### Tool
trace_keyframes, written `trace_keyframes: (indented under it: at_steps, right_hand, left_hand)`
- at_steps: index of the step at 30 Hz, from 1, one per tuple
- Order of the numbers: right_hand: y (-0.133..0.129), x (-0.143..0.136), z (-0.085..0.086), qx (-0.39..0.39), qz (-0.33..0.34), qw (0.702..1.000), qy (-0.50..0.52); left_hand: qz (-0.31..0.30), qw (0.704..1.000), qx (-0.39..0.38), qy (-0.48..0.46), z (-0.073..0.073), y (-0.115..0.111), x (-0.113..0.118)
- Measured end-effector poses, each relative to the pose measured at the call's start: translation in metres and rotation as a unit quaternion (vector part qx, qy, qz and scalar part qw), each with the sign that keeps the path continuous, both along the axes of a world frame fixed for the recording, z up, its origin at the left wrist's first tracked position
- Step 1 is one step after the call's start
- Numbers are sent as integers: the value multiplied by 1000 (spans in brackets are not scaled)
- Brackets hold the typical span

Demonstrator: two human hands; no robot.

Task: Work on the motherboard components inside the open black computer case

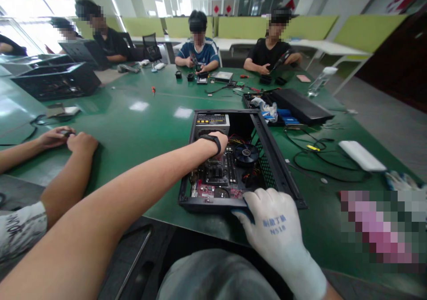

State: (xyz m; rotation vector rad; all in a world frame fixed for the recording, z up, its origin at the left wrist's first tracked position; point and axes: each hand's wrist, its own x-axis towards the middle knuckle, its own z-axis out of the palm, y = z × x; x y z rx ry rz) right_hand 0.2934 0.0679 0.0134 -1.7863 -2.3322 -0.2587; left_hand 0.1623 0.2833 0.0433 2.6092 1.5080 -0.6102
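An open black computer case (280, 158) lies on the green table in front of me. Inside it sit a power supply (213, 121), a motherboard (215, 173) and a round black cooling fan (246, 153). My left hand (220, 142), bare with a black wristband, reaches in just below the power supply. Its fingers look curled downward over the board, and what they hold is hidden. White-gloved, my right hand (271, 213) grips the near edge of the case, fingers over the rim and thumb outside.
Cables (313, 158), a white box-like item (362, 155) and another opened case (300, 104) lie to the right. A clear bottle (322, 82) stands beyond. At left, a neighbour's hands (71, 140) hold a small part. Several people work across the table (133, 126).
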Motion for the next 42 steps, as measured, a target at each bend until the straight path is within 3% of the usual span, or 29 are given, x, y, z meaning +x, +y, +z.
trace_keyframes:
  at_steps: [4,12,42]
  right_hand:
    - [-10,0,-1,-1,-1,1000,20]
    - [-8,2,-3,10,7,1000,26]
    - [-7,5,-8,22,22,999,43]
  left_hand:
    - [-8,999,-29,36,-14,3,6]
    - [7,999,-45,21,-34,11,2]
    - [8,998,-48,36,-44,20,1]
